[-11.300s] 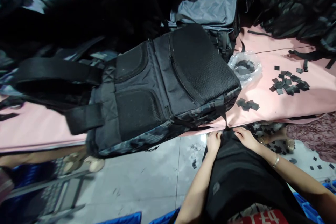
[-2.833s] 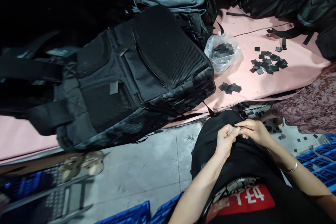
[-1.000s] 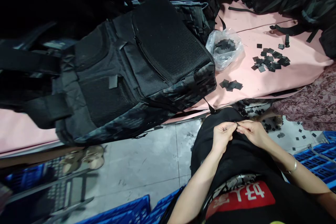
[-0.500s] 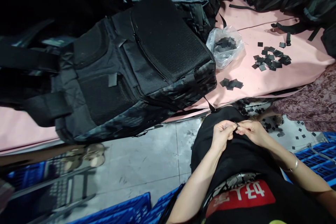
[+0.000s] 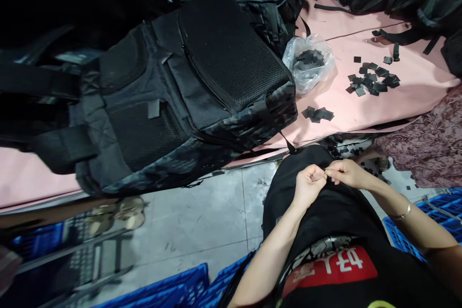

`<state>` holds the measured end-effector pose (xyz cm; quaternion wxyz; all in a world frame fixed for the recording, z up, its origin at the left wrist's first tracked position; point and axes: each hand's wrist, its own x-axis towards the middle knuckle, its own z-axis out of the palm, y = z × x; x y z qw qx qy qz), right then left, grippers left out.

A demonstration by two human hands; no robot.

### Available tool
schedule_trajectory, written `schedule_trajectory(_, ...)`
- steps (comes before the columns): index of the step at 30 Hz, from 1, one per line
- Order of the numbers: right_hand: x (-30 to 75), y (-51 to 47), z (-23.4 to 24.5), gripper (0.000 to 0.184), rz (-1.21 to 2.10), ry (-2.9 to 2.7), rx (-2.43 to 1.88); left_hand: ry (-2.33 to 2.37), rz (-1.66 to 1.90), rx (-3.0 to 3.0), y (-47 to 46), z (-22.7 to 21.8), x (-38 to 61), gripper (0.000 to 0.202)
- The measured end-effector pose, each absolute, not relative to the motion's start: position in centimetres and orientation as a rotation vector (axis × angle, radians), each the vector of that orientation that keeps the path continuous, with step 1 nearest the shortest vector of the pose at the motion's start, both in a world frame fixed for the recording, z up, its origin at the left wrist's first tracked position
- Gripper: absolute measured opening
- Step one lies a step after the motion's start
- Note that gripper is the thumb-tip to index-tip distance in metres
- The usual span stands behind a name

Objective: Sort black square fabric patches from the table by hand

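Note:
My left hand (image 5: 308, 186) and my right hand (image 5: 344, 173) meet over my lap, fingertips pinched together on a tiny dark piece I cannot make out. Both rest on black cloth (image 5: 325, 211) across my knees. Just above them a large black camouflage backpack (image 5: 187, 91) lies on its side on the pink table (image 5: 397, 101), its thin strap (image 5: 287, 143) hanging off the edge toward my hands.
A clear plastic bag of black squares (image 5: 306, 65) and loose piles of black squares (image 5: 371, 82) lie on the pink cloth. More dark bags crowd the back. Blue crates (image 5: 426, 211) sit on the grey tiled floor, and patterned fabric (image 5: 422, 149) is at right.
Both hands stay pinched together over the lap, with small finger shifts. The view has drifted slightly; the backpack has not moved since one second ago.

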<state>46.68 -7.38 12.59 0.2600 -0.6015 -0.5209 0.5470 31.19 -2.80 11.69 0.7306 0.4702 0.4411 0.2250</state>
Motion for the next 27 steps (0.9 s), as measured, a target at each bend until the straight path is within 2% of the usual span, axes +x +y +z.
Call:
schedule_trajectory(5, 46.6, -7.1, 13.4, 0.026, 1.449, -1.444, -1.638, 0.949, 0.504, 0.989, -2.8, 11.4, 31.2, 0.017)
schedule_trajectory(10, 46.2, -7.4, 13.8, 0.024, 1.403, -1.410, -1.622, 0.925, 0.526, 0.947, -2.9, 11.2, 31.3, 0.017)
schedule_trajectory(15, 45.2, -7.6, 12.9, 0.018, 1.262, -1.166, -1.812, 0.930, 0.602, 0.925, -3.2, 11.2, 31.6, 0.016)
schedule_trajectory(20, 43.8, -7.5, 11.7, 0.019, 1.246, -0.899, -1.739, 0.981, 0.646, 0.957, -3.2, 10.8, 31.5, 0.019)
schedule_trajectory(27, 43.5, -7.6, 12.8, 0.016, 0.644, -1.290, -1.870, 1.006, 0.512, 1.310, -3.0, 10.9, 31.2, 0.028)
